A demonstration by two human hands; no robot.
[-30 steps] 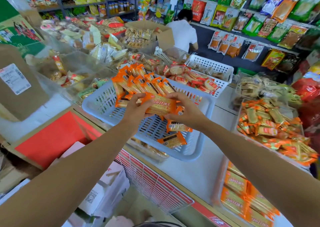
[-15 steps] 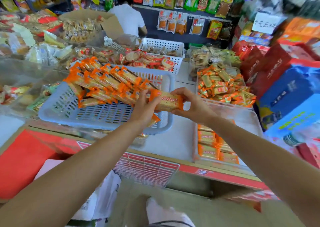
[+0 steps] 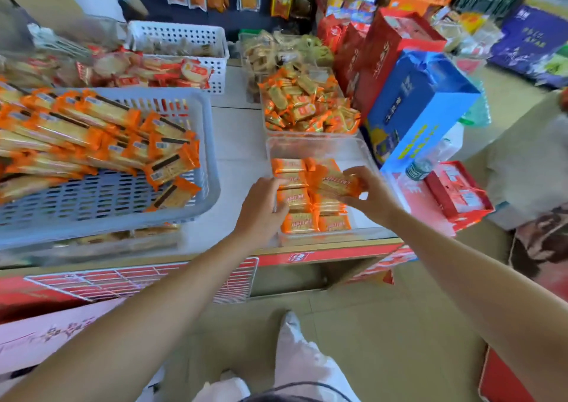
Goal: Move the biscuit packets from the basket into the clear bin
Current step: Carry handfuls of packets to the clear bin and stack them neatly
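The blue basket (image 3: 212,143), at nine o'clock from the clear bin (image 3: 319,146), holds a heap of long biscuit packets (image 3: 92,131), so most of the job looks undone. The left hand (image 3: 261,208) lies at the bin's nine o'clock rim, fingers on the stacked rows (image 3: 299,222), probably steadying them; blur hides whether it grips anything. One packet (image 3: 335,183) hovers flat over the rows, aligned to stack neatly, pinched at its three o'clock end by the right hand (image 3: 368,198).

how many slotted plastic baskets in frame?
2. The blue-grey basket at left holds the long orange biscuit packets. The white basket sits behind it, further back. More may be hidden past the left edge.
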